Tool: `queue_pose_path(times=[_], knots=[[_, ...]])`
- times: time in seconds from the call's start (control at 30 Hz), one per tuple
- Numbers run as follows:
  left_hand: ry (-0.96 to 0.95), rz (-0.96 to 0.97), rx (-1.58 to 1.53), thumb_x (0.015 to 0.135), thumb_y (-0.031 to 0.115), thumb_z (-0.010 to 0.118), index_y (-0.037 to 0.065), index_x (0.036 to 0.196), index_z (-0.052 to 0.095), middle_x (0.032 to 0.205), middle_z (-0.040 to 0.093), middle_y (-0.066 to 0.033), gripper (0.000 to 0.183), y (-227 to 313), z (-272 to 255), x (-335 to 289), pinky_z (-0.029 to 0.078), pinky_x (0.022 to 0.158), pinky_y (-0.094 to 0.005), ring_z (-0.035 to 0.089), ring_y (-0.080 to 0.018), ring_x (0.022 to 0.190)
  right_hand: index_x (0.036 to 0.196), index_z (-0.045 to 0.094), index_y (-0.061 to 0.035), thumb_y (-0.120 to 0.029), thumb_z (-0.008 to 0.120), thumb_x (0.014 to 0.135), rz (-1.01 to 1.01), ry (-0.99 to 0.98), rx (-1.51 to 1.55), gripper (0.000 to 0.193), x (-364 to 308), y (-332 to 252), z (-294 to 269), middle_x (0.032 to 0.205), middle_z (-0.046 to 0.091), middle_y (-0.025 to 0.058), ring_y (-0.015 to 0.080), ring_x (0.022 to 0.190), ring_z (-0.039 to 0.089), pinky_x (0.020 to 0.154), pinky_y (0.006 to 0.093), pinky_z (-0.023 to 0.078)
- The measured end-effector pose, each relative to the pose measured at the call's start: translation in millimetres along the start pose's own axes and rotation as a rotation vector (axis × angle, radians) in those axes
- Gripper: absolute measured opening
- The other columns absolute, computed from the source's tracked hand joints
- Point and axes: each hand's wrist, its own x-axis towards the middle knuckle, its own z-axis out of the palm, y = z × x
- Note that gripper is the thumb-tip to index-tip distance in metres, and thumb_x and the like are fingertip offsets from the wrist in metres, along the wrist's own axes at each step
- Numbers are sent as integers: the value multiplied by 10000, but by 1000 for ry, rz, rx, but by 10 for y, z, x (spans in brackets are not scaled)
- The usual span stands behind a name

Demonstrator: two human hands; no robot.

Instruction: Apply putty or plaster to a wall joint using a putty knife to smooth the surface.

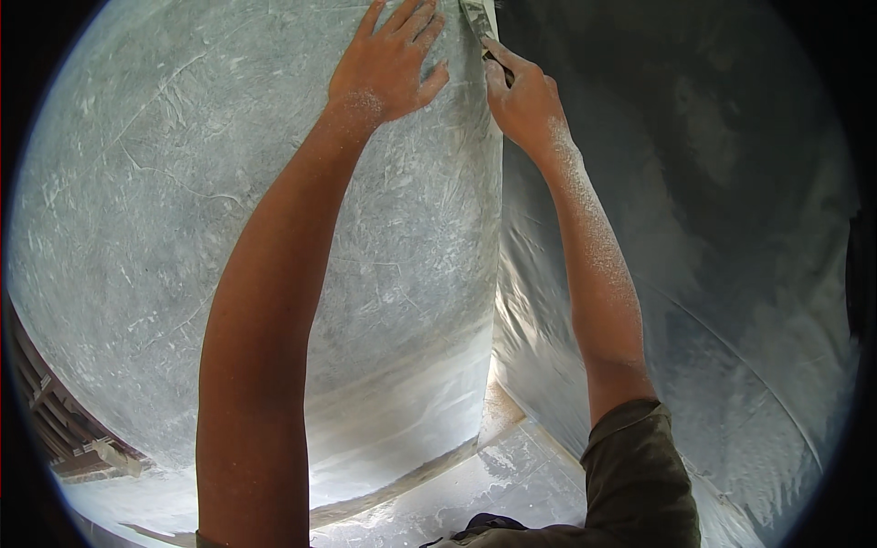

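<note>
My left hand (388, 73) lies spread against a large grey surface with pale, mottled streaks, a plastered-looking wall (137, 247). In my right hand (530, 105) is a scraper (476, 18) with a flat metal blade and a dark handle. Its blade meets the upright right edge of the wall near the top of the view, and part of its tip is cut off there. White dust coats my right forearm and hand, with some on my left wrist.
A dark, shiny plastic sheet (713, 301) hangs to the right of the wall edge. Below lies a dusty, pale floor (521, 475). Brown slatted pieces (59, 411) show at the lower left, beside the wall's curved edge.
</note>
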Motion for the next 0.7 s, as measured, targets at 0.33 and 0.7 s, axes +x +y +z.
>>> queue_pose_path(times=[0.33,0.7], knots=[[9,-5,-25,919,429,580,22,1467,465,1610,331,-130,693,-73,67,-27,136,1249,-484,212,-271,1525,1312,646,-104,-236,524,977,8,-38,68,380,-81,-109,1,1062,687,266,448,1011,662,908,476,536],[69,13,-2,910,424,587,11,1469,462,1598,347,-139,706,-81,57,-34,146,1245,-490,234,-273,1516,1346,622,-105,-211,532,982,18,-93,134,390,-197,-38,11,1093,682,274,430,1042,662,919,455,536]])
